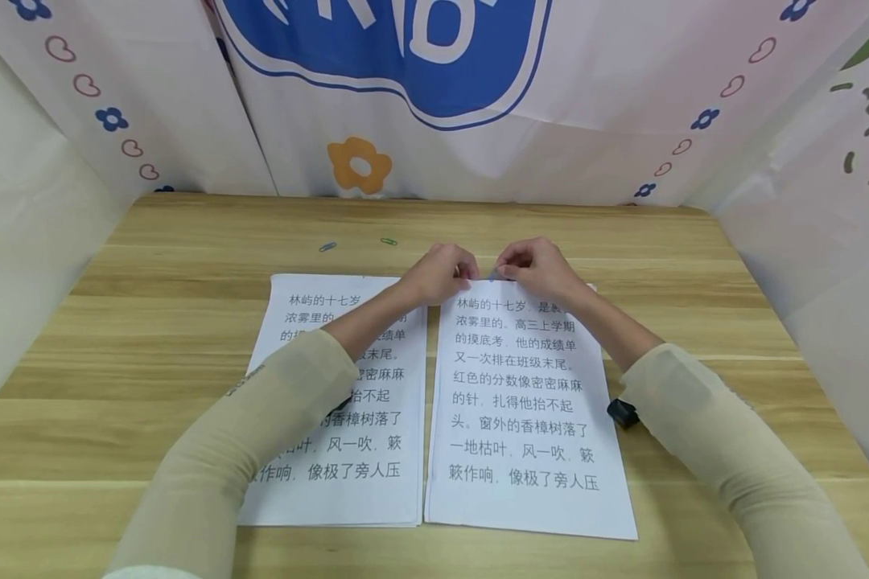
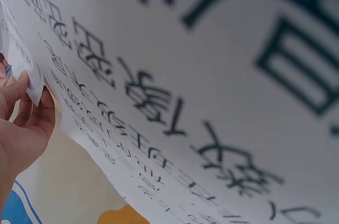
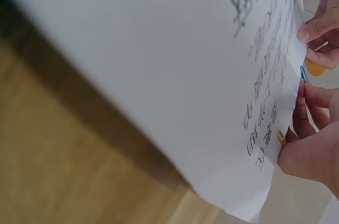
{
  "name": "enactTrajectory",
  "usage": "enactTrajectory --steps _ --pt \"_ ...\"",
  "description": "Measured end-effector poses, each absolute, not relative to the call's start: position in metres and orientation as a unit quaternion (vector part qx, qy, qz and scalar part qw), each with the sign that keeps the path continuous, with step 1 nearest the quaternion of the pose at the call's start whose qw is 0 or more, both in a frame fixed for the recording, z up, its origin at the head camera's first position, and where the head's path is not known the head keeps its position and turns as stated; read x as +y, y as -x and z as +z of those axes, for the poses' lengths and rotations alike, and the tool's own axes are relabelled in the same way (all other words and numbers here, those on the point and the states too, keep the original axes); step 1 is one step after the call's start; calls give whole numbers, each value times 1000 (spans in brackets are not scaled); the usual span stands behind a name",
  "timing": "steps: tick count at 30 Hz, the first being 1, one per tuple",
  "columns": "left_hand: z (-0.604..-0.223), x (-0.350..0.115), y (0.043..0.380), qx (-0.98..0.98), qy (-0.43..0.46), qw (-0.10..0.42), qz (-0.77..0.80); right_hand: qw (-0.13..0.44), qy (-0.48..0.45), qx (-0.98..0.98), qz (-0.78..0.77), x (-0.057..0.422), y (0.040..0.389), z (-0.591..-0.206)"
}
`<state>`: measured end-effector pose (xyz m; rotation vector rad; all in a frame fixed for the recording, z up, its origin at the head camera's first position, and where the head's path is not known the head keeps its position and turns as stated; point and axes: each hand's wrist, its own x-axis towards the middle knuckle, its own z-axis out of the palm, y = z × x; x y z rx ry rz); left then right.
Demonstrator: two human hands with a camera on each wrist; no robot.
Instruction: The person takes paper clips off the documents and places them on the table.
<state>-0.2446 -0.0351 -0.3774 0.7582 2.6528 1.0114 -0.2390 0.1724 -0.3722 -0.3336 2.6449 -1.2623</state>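
Observation:
Two printed paper stacks lie side by side, the left stack (image 1: 376,498) and the right stack (image 1: 529,515). At the top left corner of the right stack, my left hand (image 1: 440,273) pinches the paper; the left wrist view shows this hand (image 2: 29,128) with thumb and fingers on the corner. My right hand (image 1: 543,269) is at the same top edge and pinches a blue paper clip (image 3: 303,73), which touches the sheet's edge. A yellow paper clip (image 3: 281,136) sits on that edge beside the right hand (image 3: 315,134).
Behind the left stack, a blue paper clip (image 1: 327,247) and a green paper clip (image 1: 389,241) lie loose on the wooden table (image 1: 152,338). A printed white cloth (image 1: 608,121) hangs along the table's back edge. Small black devices (image 1: 623,413) show at the forearms.

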Motion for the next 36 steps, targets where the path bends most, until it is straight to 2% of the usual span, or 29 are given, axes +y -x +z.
enactTrajectory --steps 26,36 --pt "-375 -35 243 897 -259 101 343 73 85 884 -453 172 243 -367" --pt "-374 -35 243 899 -259 101 339 85 70 883 -457 170 248 -367"
